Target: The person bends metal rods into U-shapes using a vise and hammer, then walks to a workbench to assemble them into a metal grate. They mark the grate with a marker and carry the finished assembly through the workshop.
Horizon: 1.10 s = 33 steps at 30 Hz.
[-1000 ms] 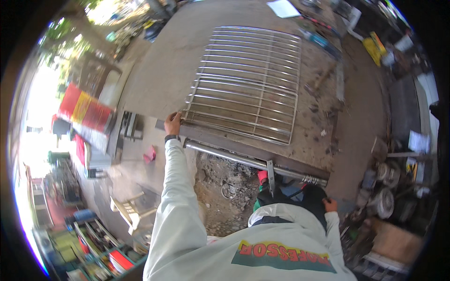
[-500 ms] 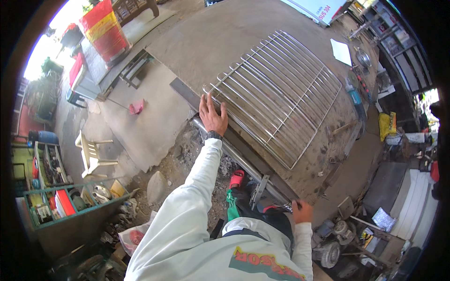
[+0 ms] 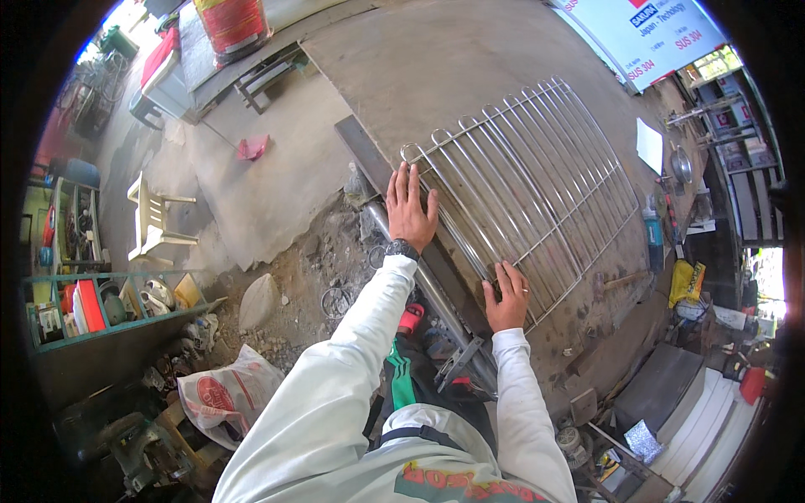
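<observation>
A shiny metal grille (image 3: 549, 189) of parallel bars with looped ends lies flat on the worktable (image 3: 344, 50). My left hand (image 3: 411, 205), with a dark watch at the wrist, rests at the grille's near left corner, fingers stretched along the end bar. Farther right along that same near bar lies my right hand (image 3: 507, 298), its fingers spread and touching the grille. Neither hand is wrapped round a bar. Below the table's near edge runs a thick steel pipe (image 3: 444, 306), with a flat metal lever piece (image 3: 459, 365) on it close to my body.
On the table's right side are a white sheet (image 3: 649, 147), a metal bowl (image 3: 681, 165) and a teal power tool (image 3: 653, 230). A cream plastic chair (image 3: 149, 218) stands on the floor at left. Nearer are a compartmented rack (image 3: 117, 306) and a white plastic bag (image 3: 231, 394).
My right hand has moved up from the table's near right corner onto the grille. My left hand stays at the grille's left corner. The whole view has shifted with my head.
</observation>
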Available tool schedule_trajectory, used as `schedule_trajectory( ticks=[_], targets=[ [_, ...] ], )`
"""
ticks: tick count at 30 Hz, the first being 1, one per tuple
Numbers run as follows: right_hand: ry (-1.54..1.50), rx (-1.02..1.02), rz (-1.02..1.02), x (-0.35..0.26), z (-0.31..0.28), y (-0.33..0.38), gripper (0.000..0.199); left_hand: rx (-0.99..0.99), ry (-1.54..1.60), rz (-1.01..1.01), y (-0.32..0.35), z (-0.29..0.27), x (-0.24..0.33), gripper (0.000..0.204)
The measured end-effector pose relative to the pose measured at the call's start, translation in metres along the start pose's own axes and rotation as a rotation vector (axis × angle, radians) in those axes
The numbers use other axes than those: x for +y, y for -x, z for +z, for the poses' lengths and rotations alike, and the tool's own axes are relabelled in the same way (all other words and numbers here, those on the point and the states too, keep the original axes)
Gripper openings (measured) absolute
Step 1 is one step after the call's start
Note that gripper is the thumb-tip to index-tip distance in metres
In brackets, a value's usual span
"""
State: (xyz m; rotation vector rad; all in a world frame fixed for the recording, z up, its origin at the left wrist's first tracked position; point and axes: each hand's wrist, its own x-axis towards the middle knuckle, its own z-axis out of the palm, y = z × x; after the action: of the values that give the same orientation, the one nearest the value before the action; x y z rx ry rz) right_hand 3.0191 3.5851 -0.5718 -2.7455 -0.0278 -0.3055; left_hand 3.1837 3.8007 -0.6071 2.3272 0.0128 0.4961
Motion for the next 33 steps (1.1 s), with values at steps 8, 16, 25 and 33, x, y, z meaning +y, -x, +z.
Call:
schedule_trajectory(
  ticks=[8, 16, 25, 33],
  targets=[
    [-0.162, -0.01, 0.028, 0.007, -0.005, -0.005, 0.053, -0.012, 0.003, -0.019, -0.002, 0.002, 0.002, 0.067],
    [-0.263, -0.025, 0.096, 0.011, -0.008, -0.007, 0.052, -0.015, 0.023, -0.008, -0.004, 0.0, 0.003, 0.068],
    [-0.256, -0.012, 0.087, 0.012, -0.008, -0.008, 0.052, 0.038, 0.015, -0.01, -0.005, 0.004, 0.0, 0.06],
    [-0.283, -0.034, 0.11, 0.013, -0.009, -0.009, 0.051, 0.174, 0.244, -0.252, -0.022, 0.008, -0.021, 0.042]
  ],
)
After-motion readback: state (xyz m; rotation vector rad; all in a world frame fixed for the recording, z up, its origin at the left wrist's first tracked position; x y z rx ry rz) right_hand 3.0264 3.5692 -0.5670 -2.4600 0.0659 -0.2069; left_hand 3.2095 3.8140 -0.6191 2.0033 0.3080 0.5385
